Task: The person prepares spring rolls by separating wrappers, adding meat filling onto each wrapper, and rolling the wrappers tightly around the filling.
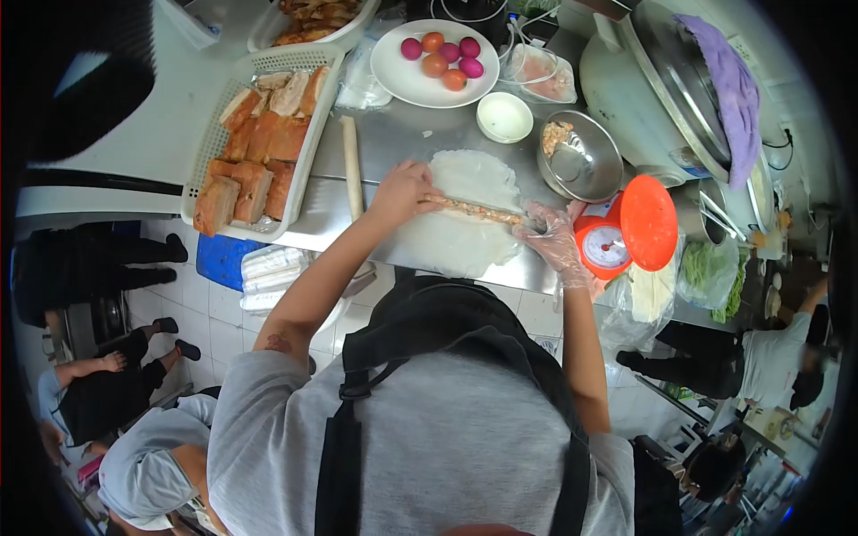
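Head view: left hand [402,191] and gloved right hand [556,239] at opposite filling [478,212] ends, can't tell if gripping, white sheet [474,173] near table's [407,134] front edge; likely shaping step, next needs even finger pressure.

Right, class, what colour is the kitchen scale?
The kitchen scale is orange-red with a white dial; see the head view.

At the far-left corner of the dough sheet [474,177], passage is offered beside the rolling pin [351,161]; its right is hemmed by the steel bowl [597,150] and scale [606,247], its far side by the white bowl [505,118].
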### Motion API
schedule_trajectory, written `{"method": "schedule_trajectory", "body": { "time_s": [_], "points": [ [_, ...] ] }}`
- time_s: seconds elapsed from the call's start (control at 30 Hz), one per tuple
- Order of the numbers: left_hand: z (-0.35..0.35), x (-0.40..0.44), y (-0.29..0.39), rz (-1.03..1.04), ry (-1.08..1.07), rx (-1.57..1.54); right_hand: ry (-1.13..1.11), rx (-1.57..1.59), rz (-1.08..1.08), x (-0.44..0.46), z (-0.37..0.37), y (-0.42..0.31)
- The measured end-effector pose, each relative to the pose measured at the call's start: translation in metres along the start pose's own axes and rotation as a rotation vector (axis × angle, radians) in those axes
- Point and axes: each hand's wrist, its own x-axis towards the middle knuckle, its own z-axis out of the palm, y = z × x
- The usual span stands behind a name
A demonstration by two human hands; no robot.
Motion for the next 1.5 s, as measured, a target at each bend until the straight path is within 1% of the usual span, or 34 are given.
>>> {"method": "schedule_trajectory", "body": {
  "time_s": [0.07,0.17,0.27,0.33,0.4,0.43,0.47,0.5,0.53,0.6,0.67,0.73,0.83,0.93,1.0,1.03,1.1,1.13,1.2,1.23,1.3,1.33,1.37,1.47,1.5],
  "points": [
    [-0.002,-0.002,-0.005,0.015,0.017,-0.002,0.014,-0.045,-0.049,0.0,0.005,0.006],
    [-0.004,-0.005,-0.008,0.022,-0.01,-0.008,0.053,-0.183,-0.021,-0.003,0.008,-0.002],
    [-0.009,-0.003,-0.013,0.021,-0.006,0.031,-0.001,-0.189,0.011,0.009,0.012,0.017],
    [-0.007,-0.006,-0.011,0.038,0.005,0.088,-0.017,-0.355,0.011,0.005,0.006,-0.002],
    [-0.004,-0.004,-0.019,0.02,-0.04,0.135,0.057,-0.408,-0.064,0.002,0.012,0.012],
    [-0.008,-0.004,-0.017,-0.009,-0.067,0.096,0.109,-0.46,-0.105,0.0,0.014,0.016],
    [-0.012,-0.004,-0.016,-0.032,-0.102,0.057,0.116,-0.409,-0.109,-0.002,0.014,0.014],
    [-0.013,-0.006,-0.018,-0.014,-0.055,0.028,0.124,-0.358,-0.114,-0.003,0.013,0.012],
    [-0.012,-0.01,-0.02,0.0,-0.021,-0.004,0.073,-0.148,-0.077,-0.003,0.012,0.013],
    [-0.021,-0.011,-0.012,0.01,-0.039,0.01,0.097,-0.085,-0.046,-0.003,0.011,0.013],
    [-0.017,-0.011,-0.012,0.02,-0.012,0.003,0.129,0.013,0.001,-0.013,0.011,0.007],
    [-0.016,-0.014,-0.017,0.004,0.004,0.001,0.175,0.131,0.043,-0.021,0.006,-0.015],
    [-0.014,-0.013,-0.017,-0.013,0.007,-0.009,0.165,0.252,0.006,-0.014,0.013,0.006],
    [-0.02,-0.017,-0.01,-0.005,0.011,-0.003,0.19,0.296,-0.006,-0.019,0.016,0.015],
    [-0.02,-0.019,-0.008,0.011,0.021,0.023,0.245,0.135,-0.036,-0.021,0.019,0.02],
    [-0.025,-0.021,0.002,0.036,0.049,0.034,0.271,0.053,-0.051,-0.02,0.019,0.026],
    [-0.031,-0.035,0.028,0.078,0.099,0.059,0.229,0.111,-0.082,-0.013,0.022,0.043],
    [-0.025,-0.044,0.033,0.171,0.04,0.04,0.201,0.143,-0.095,-0.012,0.025,0.046],
    [-0.01,-0.062,0.038,0.345,-0.082,0.001,0.256,0.172,-0.116,-0.012,0.028,0.053],
    [-0.005,-0.066,0.045,0.374,-0.111,0.013,0.278,0.19,-0.123,-0.014,0.03,0.053],
    [0.007,-0.064,0.054,0.427,-0.167,0.032,0.417,0.278,-0.174,-0.018,0.038,0.045],
    [0.014,-0.064,0.049,0.462,-0.177,0.026,0.486,0.322,-0.196,-0.022,0.04,0.035],
    [0.023,-0.064,0.04,0.491,-0.182,0.021,0.513,0.087,-0.204,-0.032,0.035,0.016],
    [0.02,-0.058,0.034,0.521,-0.205,0.041,0.511,-0.13,-0.197,-0.046,0.05,-0.007],
    [0.019,-0.055,0.034,0.458,-0.226,0.041,0.443,-0.128,-0.251,-0.05,0.053,-0.013]
  ]
}}
